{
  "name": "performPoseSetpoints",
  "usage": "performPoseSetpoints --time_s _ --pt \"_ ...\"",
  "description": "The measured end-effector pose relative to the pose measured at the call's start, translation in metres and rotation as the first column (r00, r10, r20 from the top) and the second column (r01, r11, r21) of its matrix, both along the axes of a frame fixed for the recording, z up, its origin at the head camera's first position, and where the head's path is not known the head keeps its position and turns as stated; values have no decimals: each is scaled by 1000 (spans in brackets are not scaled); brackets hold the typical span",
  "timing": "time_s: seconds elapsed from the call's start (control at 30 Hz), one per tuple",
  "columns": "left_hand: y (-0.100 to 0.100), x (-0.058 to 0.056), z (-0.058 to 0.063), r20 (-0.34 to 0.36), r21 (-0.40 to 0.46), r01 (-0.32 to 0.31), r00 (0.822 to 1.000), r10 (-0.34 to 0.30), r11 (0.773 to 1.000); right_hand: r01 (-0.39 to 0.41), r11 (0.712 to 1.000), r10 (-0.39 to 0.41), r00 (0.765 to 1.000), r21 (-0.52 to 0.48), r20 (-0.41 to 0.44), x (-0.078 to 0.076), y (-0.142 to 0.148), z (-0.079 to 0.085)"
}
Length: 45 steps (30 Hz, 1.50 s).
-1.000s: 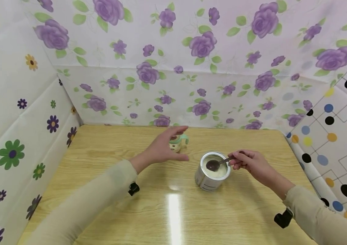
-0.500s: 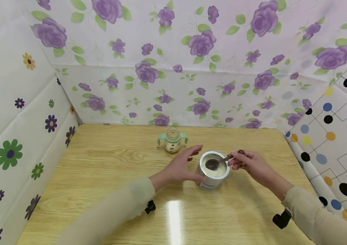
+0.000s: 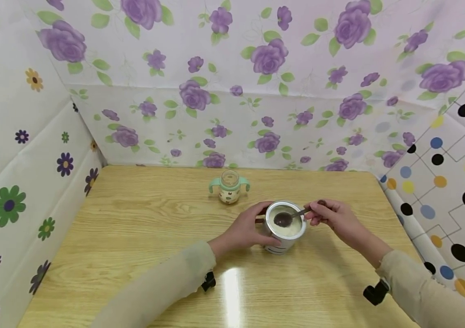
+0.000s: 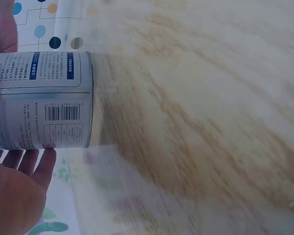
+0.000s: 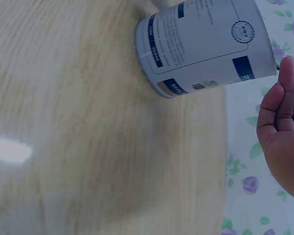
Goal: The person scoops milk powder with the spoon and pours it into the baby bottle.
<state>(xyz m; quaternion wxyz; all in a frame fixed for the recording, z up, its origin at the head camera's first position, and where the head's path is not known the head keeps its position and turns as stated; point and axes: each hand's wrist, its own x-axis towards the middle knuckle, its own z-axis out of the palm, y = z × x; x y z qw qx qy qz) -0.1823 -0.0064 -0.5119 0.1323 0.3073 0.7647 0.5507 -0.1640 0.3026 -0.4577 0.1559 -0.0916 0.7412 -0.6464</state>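
An open milk powder can (image 3: 278, 246), labelled with printed text and a barcode, stands upright on the table, filled with pale powder (image 3: 291, 230). My left hand (image 3: 245, 231) holds it from the left, thumb in front and fingers around the back; the left wrist view shows those fingers (image 4: 43, 169) against its wall. Above the can's right rim, my right hand (image 3: 336, 222) pinches the handle of a dark brown spoon (image 3: 283, 219). The spoon's bowl is over the powder, inside the rim. In the right wrist view the can (image 5: 206, 44) hides the spoon.
A baby bottle (image 3: 229, 193) with mint-green handles and no lid stands behind and left of the can. The wooden table (image 3: 142, 218) meets a flowered cloth wall (image 3: 154, 132) at the back, with patterned cloth on both sides.
My left hand has come from in front of the baby bottle, rightward and nearer, to take hold of the can. My right hand and the spoon have stayed nearly still.
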Motion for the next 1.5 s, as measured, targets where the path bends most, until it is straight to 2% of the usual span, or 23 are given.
performPoseSetpoints --time_s 0.13,0.27,0.33,0.47,0.5,0.53,0.57,0.67,0.8,0.93,1.07,1.3,1.5 --pt "0 0 0 2 5 1 1000 -1 1000 19 992 -6 995 126 -98 -2 -2 14" --pt "-1 -1 0 -6 3 -2 1000 2 1000 -17 978 65 971 209 -228 -2 -8 30" --pt "-1 -2 0 -8 5 -1 1000 1 1000 -47 959 137 939 278 -314 -1 -13 38" --pt "-1 -3 -1 -3 24 6 1000 -5 1000 -30 887 278 831 461 -482 1 -21 47" --pt "-2 -3 -1 -6 28 7 1000 -7 1000 -16 871 296 814 490 -500 1 -22 48" --pt "-2 -3 -1 -5 30 7 1000 -7 1000 -7 861 305 807 508 -506 2 -23 48" --pt "-2 -3 -1 -7 30 8 1000 -8 1000 -6 856 310 807 518 -503 3 -23 47" --pt "-2 -3 -1 -8 26 7 1000 -7 1000 -35 863 297 842 503 -451 7 -22 42" --pt "0 -3 0 -4 27 11 1000 -11 1000 -109 901 272 896 420 -352 14 -18 34" --pt "0 -2 0 2 25 7 1000 -8 1000 -156 936 244 934 316 -261 19 -18 30" --pt "0 -1 0 12 20 3 1000 -3 1000 -162 952 216 957 261 -196 23 -19 28" --pt "0 -1 -1 14 29 7 1000 -8 1000 -160 968 189 972 195 -138 27 -20 24" --pt "0 0 -1 24 38 14 1000 -15 999 -90 988 97 994 125 -46 26 -13 12"
